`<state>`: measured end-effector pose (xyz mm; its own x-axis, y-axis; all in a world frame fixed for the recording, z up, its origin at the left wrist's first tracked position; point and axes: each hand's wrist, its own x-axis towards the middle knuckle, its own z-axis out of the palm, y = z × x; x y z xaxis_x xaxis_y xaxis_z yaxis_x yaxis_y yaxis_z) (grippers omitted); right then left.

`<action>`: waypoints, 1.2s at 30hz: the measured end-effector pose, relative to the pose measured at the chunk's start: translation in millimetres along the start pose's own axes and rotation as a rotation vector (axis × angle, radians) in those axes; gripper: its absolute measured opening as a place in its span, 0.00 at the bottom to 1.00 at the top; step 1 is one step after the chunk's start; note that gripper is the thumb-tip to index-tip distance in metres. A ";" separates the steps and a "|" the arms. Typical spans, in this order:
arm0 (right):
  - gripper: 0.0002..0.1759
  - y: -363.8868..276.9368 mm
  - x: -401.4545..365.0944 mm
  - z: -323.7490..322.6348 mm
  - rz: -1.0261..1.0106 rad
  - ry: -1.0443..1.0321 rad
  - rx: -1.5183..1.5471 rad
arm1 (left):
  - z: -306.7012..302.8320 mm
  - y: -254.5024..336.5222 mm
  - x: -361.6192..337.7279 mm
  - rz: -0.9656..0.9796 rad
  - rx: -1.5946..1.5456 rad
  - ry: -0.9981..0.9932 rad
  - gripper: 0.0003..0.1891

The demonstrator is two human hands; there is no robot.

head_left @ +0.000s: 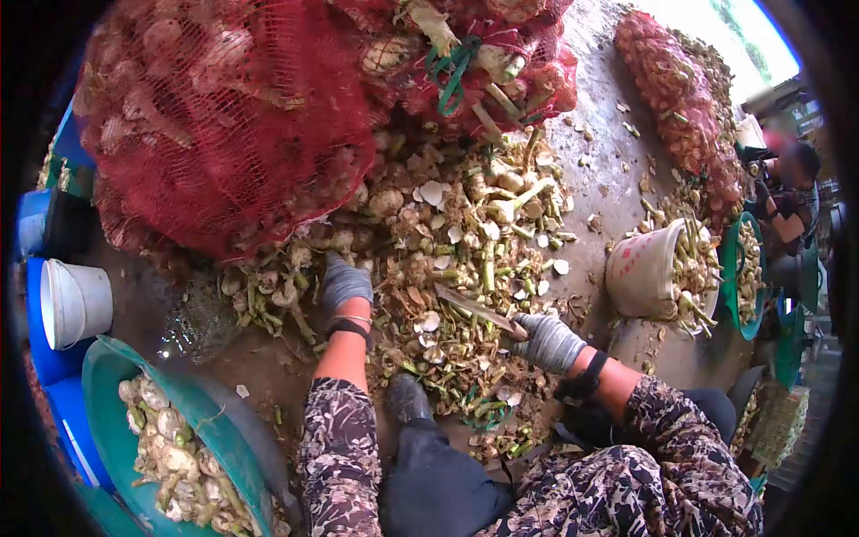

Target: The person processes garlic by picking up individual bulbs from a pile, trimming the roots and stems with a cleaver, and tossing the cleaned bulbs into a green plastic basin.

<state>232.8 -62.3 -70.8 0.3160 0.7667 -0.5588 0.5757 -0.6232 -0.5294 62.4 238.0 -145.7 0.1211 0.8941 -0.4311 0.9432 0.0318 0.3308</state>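
Observation:
In a grey glove, my right hand (549, 343) is closed around the handle of a knife (479, 309), whose blade points up and left over the garlic scraps. My left hand (345, 285), also gloved, reaches to the near edge of the heap of garlic (385, 204), below the red mesh sack; its fingertips are hidden among the bulbs, so what it holds cannot be made out. Cut stems and peelings (488, 259) lie on the ground between and beyond both hands.
Full red mesh sacks (233, 134) stand in front. At lower left is a green basin (192, 421) of trimmed garlic, with a white bucket (76, 302) above it. To the right are a tipped pale bucket (640, 273), another sack (671, 80) and a seated person (792, 201).

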 end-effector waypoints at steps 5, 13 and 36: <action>0.22 -29.8 7.4 -17.8 -0.019 0.032 0.032 | 25.5 -70.2 4.9 0.446 -0.007 -0.102 0.30; 0.12 -62.4 -5.2 -9.8 -0.327 0.104 -0.119 | -8.4 -75.1 -128.8 0.332 -0.866 -0.562 0.19; 0.12 -41.6 -5.8 18.5 -0.257 0.067 -0.295 | -40.7 -69.0 -191.4 0.551 -0.764 -0.459 0.26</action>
<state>193.0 -43.6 -57.3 0.1762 0.9066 -0.3835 0.8311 -0.3458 -0.4355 -38.5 82.9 -52.0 0.7313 0.6201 -0.2841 0.2949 0.0881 0.9515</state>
